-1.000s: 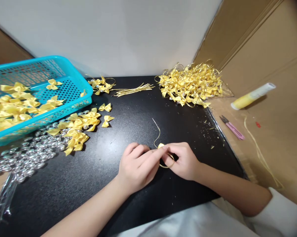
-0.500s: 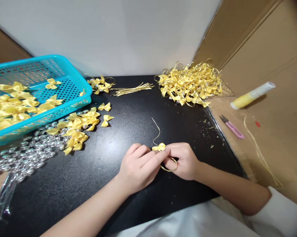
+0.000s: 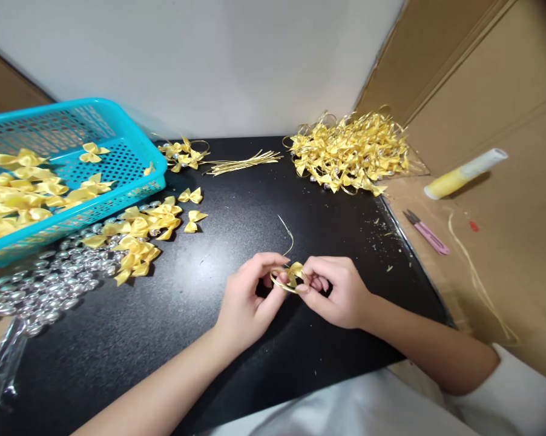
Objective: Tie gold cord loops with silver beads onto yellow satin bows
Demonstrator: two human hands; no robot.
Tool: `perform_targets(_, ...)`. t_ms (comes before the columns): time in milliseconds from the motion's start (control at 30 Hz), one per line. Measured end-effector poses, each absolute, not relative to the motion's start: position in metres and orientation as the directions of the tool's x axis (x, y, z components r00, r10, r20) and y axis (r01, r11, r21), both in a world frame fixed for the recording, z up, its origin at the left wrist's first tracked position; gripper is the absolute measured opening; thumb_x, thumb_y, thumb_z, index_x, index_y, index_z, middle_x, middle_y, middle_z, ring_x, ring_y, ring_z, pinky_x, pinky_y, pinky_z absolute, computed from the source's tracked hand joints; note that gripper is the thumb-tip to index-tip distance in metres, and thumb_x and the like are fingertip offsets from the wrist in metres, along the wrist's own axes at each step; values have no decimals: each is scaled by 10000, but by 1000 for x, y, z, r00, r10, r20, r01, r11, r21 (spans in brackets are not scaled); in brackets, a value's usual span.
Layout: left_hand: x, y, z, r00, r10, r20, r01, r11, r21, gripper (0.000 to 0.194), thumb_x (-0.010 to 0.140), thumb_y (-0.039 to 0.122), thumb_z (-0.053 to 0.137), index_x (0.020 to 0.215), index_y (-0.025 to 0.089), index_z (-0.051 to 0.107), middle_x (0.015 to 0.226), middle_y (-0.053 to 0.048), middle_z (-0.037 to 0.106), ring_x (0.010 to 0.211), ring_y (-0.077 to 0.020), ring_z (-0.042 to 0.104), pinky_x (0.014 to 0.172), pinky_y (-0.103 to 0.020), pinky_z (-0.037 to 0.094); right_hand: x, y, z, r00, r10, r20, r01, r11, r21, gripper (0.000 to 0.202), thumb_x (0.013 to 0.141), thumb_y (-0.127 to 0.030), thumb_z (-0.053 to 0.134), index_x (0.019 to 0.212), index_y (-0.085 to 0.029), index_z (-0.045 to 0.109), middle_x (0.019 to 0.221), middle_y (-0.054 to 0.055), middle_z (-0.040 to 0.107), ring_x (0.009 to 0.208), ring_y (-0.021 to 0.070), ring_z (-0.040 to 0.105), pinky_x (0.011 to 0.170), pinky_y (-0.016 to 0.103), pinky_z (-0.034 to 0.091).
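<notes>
Between my two hands is a yellow ribbon bow (image 3: pixel 294 272) with a looped gold cord (image 3: pixel 282 286) in front of it. My left hand (image 3: pixel 252 290) pinches the left side of the loop between thumb and fingers. On the right side, my right hand (image 3: pixel 339 290) pinches the cord and the bow's edge with thumb and forefinger. A thread (image 3: pixel 292 242) runs from behind the bow up to a needle (image 3: pixel 282 222) lying on the black tabletop (image 3: pixel 236 236). My fingertips partly cover the bow.
A turquoise basket (image 3: pixel 118 197) of yellow bows stands left, with silver beads (image 3: pixel 59 281) and loose bows (image 3: pixel 139 254) before it. Gold cord pieces (image 3: pixel 246 162) and a heap of corded bows (image 3: pixel 350 151) lie at the back. Pink-handled snips (image 3: pixel 430 236) and a yellow-white tube (image 3: pixel 466 174) are at right.
The gold loop has moved from the right hand's side to the left, in front of the bow. My left fingers have drawn back from the right hand and pinch the loop.
</notes>
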State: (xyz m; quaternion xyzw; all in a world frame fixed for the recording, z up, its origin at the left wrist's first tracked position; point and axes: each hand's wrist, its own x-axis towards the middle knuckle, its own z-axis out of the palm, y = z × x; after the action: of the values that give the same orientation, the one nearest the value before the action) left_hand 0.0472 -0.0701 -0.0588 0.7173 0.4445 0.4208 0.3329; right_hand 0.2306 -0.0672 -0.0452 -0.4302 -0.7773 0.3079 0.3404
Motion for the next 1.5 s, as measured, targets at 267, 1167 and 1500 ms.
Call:
perform_targets(267, 50, -71, -55, 207, 949, 238, 351, -299, 887, 61, 844, 139, 584, 878, 189, 586, 727, 12, 670, 613, -103, 601, 603, -218, 480, 231, -66, -46, -380, 888, 259, 465, 425, -777, 309, 931, -214, 438, 623, -190, 438, 546, -40, 419, 479, 84, 392, 487, 222, 297)
perform_targets(1167, 61, -76, -56, 173, 981, -91, -245, 132, 960, 93, 743, 163, 748, 711, 172, 661, 788, -21, 746, 744, -131, 683, 700, -247, 550, 218, -73, -58, -251, 922, 294, 355, 370, -859, 281, 943, -232, 471, 665, -189, 463, 576, -48, 441, 509, 79, 435, 505, 207, 343)
perform_targets(1500, 57, -75, -56, 71, 995, -64, -122, 72, 990, 135, 750, 162, 730, 749, 186, 597, 742, 7, 700, 701, -114, 638, 665, -222, 497, 226, -68, -50, -297, 855, 426, 428, 518, -741, 113, 873, -234, 553, 776, -182, 528, 615, -35, 451, 528, 96, 436, 523, 227, 368)
